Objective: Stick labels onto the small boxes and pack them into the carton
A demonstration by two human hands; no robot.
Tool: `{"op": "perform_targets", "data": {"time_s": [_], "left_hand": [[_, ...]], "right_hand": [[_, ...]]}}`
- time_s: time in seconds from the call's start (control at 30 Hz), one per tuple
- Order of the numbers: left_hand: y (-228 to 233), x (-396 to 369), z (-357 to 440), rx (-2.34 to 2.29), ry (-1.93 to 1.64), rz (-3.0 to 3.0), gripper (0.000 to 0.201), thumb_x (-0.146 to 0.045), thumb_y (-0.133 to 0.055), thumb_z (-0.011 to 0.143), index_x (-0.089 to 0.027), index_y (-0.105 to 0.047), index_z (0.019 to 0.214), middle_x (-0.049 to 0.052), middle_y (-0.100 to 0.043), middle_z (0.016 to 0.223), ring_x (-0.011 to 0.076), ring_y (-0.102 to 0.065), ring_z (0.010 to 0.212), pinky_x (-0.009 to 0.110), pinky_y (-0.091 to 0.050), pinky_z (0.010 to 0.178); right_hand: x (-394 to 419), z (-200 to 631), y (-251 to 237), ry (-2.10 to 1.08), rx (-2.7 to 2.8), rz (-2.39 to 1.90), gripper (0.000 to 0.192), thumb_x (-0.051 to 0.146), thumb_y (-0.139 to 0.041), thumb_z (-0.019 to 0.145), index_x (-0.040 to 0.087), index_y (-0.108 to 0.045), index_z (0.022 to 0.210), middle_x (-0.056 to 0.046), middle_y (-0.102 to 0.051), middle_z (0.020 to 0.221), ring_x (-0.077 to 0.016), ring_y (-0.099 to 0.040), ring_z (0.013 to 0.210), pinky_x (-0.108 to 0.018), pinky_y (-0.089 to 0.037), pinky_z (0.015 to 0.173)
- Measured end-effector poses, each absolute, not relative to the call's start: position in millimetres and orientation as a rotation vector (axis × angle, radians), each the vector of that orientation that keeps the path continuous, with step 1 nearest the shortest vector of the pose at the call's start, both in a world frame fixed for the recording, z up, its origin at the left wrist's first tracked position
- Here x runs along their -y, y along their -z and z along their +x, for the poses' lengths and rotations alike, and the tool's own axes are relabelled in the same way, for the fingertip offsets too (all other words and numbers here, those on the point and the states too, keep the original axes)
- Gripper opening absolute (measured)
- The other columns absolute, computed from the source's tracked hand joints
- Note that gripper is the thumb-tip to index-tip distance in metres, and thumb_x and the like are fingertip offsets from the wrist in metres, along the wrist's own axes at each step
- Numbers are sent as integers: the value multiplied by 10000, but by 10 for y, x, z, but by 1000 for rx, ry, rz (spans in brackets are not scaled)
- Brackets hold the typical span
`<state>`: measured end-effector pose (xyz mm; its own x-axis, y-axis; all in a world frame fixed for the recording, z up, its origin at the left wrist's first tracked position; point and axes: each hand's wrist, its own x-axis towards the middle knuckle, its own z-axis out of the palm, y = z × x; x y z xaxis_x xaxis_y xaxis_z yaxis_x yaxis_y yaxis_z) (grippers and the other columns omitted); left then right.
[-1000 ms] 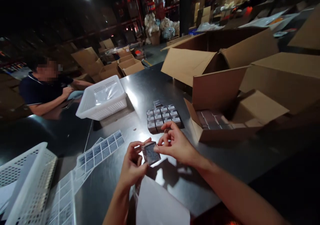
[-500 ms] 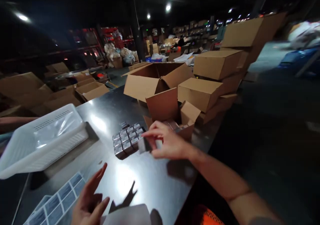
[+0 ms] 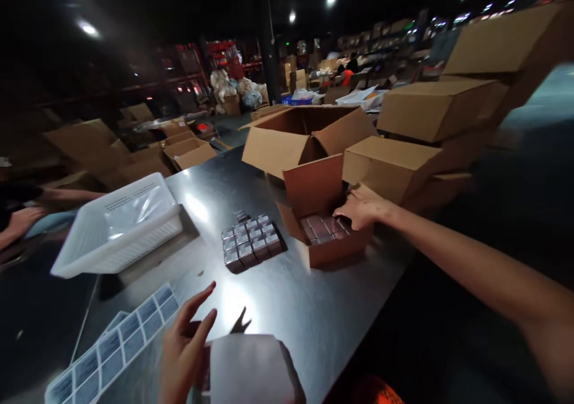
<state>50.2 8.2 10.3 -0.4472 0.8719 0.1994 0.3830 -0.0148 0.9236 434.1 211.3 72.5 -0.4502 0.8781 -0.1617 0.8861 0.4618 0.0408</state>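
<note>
Dark steel table (image 3: 287, 296): right hand (image 3: 364, 208) reaches into small carton (image 3: 323, 227), grip hidden; left hand (image 3: 186, 338) spread.

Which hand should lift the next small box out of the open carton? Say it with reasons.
Right. The right hand already reaches into the open carton; the left hand hovers open near the label sheet.

Open small cardboard carton (image 3: 329, 236) right of frame centre, flap upright; dark little boxes (image 3: 323, 227) apparently packed flat in rows inside.
</note>
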Motion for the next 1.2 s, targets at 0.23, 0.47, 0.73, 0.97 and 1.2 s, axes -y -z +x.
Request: {"op": "perform_targets", "data": {"time_s": [0.23, 0.47, 0.73, 0.97, 1.2], "left_hand": [[50, -172, 234, -2176, -1453, 1378, 374, -466, -635, 814, -254, -712, 1113, 37, -764, 946, 160, -622, 570, 230, -381, 484], [95, -136, 406, -2094, -1646, 1432, 293, -391, -559, 903, -258, -646, 1149, 57, -753, 1121, 114, -595, 504, 249, -432, 546], [122, -177, 260, -2341, -1604, 1480, 281, -335, -540, 927, -245, -669, 1160, 22, -744, 798, 160, -621, 593, 227, -342, 576], [123, -243, 245, -2663, -1060, 1360, 241, -269, -504, 952, -216, -718, 1049, -25, -579, 533, 128, -503, 477, 225, -245, 555], [7, -245, 281, -2751, -621, 1325, 358, -354, -368, 1030, -224, -651, 1206, 48, -700, 698, 204, -641, 632, 255, -276, 576]], "right_hand": [[-1726, 3784, -1119, -74, -2715, 1600, 428, 113, -600, 832, 179, -653, 1251, -163, -688, 1203, -343, -590, 1224, -553, -363, 1083], [-853, 2201, -527, 1147, -3337, 631, 612, 382, -782, 802, 167, -563, 1332, -136, -651, 1215, -277, -622, 1108, -373, -507, 948], [-921, 1898, -115, 1895, -2893, 1008, 301, 259, -776, 806, 221, -708, 1097, 15, -707, 783, -171, -665, 767, -266, -472, 727], [-943, 1969, -108, 1569, -3126, 1058, 210, 238, -719, 864, 196, -769, 1064, -65, -761, 994, -204, -693, 913, -294, -502, 822], [-844, 1955, -50, 1263, -3125, 1082, 163, 214, -655, 920, 204, -745, 1056, -64, -775, 954, -241, -715, 952, -360, -524, 878]]}}
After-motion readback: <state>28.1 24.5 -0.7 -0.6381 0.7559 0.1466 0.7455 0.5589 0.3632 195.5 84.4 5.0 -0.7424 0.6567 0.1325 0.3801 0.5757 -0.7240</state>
